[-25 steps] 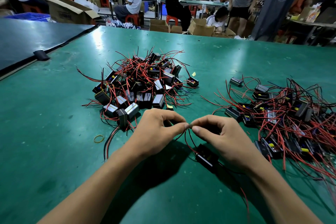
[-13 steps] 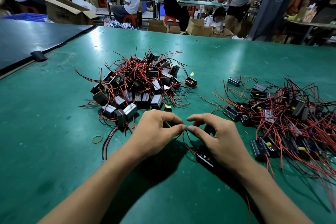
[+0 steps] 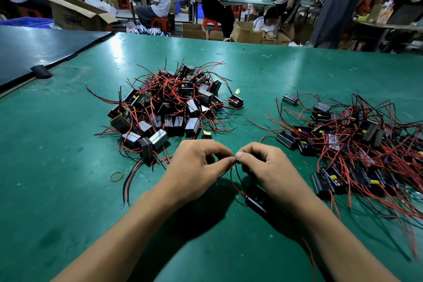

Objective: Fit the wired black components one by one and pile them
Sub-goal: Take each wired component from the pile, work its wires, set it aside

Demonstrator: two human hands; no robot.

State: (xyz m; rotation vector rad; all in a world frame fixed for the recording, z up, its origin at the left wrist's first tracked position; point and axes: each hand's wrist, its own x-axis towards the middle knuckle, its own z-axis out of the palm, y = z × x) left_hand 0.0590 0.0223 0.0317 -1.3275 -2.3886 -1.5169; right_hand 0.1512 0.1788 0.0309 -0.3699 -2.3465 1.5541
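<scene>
My left hand (image 3: 196, 167) and my right hand (image 3: 267, 167) meet thumb to thumb near the table's front, each pinching the thin red and black wires (image 3: 233, 178) of one black component (image 3: 256, 201). That component lies on the green table (image 3: 68, 190) under my right wrist, partly hidden. A heap of black components with red wires (image 3: 169, 110) sits beyond my left hand. A looser spread of similar wired components (image 3: 357, 144) lies to the right of my right hand.
A yellow rubber band (image 3: 117, 176) lies on the mat left of my left hand. A black table (image 3: 34, 50) adjoins at the far left. Behind the table's far edge, people sit at benches among cardboard boxes (image 3: 247, 34).
Both hands stayed pinched together at the wires and shifted slightly; the wires between the fingertips were worked. The piles did not move.
</scene>
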